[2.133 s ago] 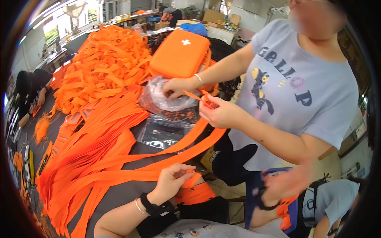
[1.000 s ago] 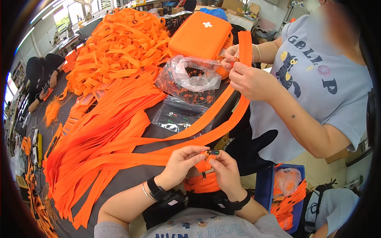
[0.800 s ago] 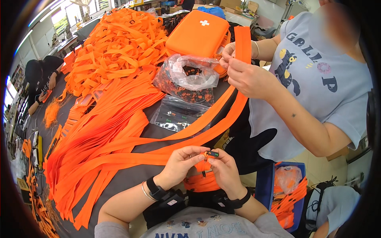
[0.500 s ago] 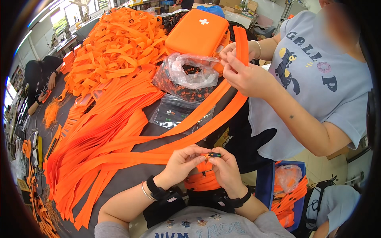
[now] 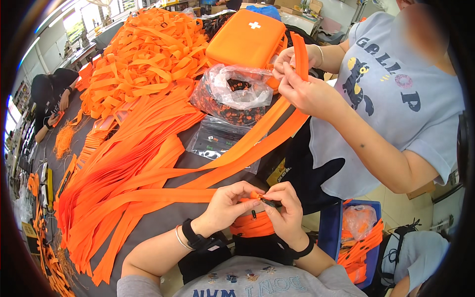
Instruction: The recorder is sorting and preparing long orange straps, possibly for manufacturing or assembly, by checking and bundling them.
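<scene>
My left hand point(image 5: 227, 205) is pinched on a small orange fabric piece point(image 5: 253, 195) at the lower middle. Beside it, my right hand point(image 5: 287, 213) grips a small black pull point(image 5: 268, 202), its fingertips close to my left ones. Below both hands lies a bundle of orange strips point(image 5: 250, 227) over dark material. Long orange zipper tapes point(image 5: 123, 173) stretch across the grey table point(image 5: 123, 252) up to a co-worker's hands point(image 5: 302, 91), which hold a raised length of tape.
Behind lie a heap of orange webbing point(image 5: 143, 64), an orange case with a white cross point(image 5: 242, 42) and plastic bags point(image 5: 227, 94). A blue bin point(image 5: 329, 247) of orange pieces stands at lower right. Another person point(image 5: 49, 99) works at the far left; the co-worker point(image 5: 391, 114) stands across at right.
My right hand came from the right to join my left at the piece; the black pull now tilts downward. The co-worker's hands left the plastic bag and lifted tape.
</scene>
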`<state>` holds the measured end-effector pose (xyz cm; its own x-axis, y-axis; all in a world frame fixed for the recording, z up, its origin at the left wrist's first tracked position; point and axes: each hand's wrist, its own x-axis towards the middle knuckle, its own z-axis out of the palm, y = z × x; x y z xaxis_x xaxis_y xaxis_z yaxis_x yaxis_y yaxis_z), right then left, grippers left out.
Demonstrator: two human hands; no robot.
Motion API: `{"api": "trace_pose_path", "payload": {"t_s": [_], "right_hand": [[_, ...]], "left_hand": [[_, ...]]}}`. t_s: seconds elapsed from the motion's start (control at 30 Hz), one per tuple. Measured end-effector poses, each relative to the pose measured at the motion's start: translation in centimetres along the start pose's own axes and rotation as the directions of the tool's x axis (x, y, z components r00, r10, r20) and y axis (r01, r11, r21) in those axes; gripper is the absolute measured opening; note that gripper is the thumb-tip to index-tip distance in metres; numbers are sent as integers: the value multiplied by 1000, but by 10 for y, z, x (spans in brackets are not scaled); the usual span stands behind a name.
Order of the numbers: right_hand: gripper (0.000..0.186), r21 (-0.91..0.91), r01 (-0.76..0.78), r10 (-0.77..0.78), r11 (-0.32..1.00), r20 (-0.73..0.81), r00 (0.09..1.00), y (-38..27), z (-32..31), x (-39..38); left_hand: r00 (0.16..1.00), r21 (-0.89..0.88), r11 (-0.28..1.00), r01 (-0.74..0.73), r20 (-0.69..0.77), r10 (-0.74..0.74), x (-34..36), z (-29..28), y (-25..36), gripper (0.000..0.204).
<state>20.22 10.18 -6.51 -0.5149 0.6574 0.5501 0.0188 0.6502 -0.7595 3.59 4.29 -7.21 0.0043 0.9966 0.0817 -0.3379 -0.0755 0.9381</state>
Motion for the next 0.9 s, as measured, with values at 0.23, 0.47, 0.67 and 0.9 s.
{"api": "trace_pose_path", "payload": {"t_s": [0.23, 0.47, 0.67, 0.9], "right_hand": [[25, 136, -57, 64, 989, -51, 997, -11, -1, -1], [23, -65, 47, -46, 997, 20, 999, -17, 0, 5], [20, -126, 59, -54, 990, 40, 998, -19, -1, 5], [19, -140, 68, -62, 988, 45, 997, -22, -2, 8]], "left_hand": [[970, 340, 912, -231, 6, 244, 0, 1, 3, 20], [932, 449, 829, -335, 27, 362, -1, 3, 3, 21], [923, 497, 794, -351, 43, 381, -2, 5, 5, 15], [936, 487, 816, -312, 11, 352, -4, 7, 3, 14]]}}
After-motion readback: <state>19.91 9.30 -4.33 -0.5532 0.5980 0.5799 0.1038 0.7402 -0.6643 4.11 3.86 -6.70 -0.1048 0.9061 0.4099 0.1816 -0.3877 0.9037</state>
